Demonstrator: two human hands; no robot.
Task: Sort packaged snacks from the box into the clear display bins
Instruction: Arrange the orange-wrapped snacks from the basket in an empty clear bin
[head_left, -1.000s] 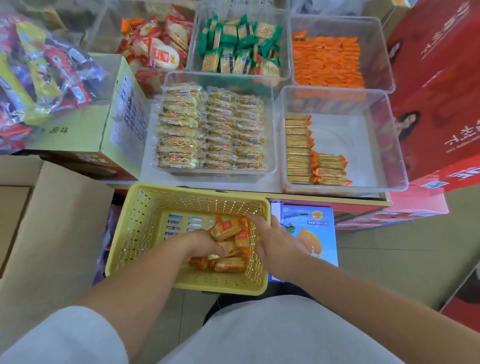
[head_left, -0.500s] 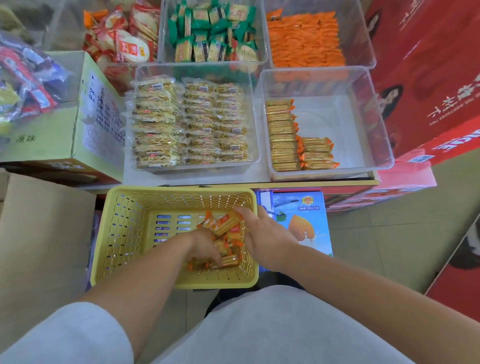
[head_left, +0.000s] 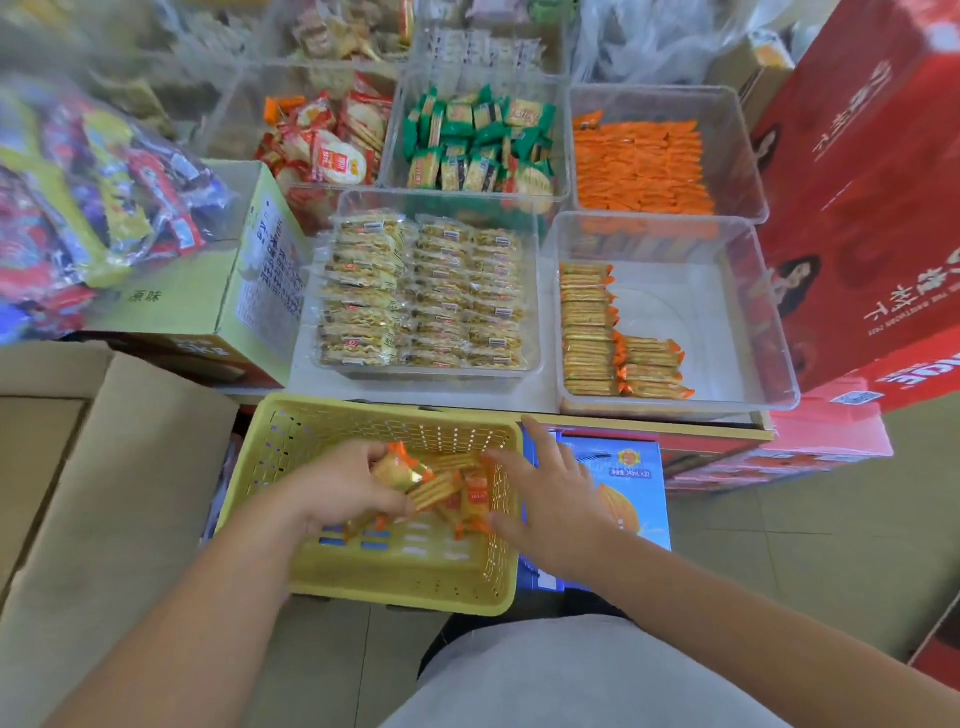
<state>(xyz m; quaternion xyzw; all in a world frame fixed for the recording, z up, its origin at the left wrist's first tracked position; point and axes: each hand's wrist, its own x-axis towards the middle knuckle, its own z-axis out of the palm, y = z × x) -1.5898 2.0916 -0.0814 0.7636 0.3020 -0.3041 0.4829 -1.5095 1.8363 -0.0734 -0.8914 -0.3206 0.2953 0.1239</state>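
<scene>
The white counter (head_left: 546, 384) carries two clear bins side by side at its front edge. The left bin (head_left: 436, 200) is packed with rows of pale cracker packs (head_left: 421, 291). The right bin (head_left: 727, 322) holds orange-ended packs (head_left: 589, 327) along its left wall. Three more bins (head_left: 737, 150) stand behind.

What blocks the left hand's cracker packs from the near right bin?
Only two walls to lift over: the far rim of the yellow basket and the front wall of the near right bin.

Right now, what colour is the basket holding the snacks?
The basket is yellow; head view.
</scene>
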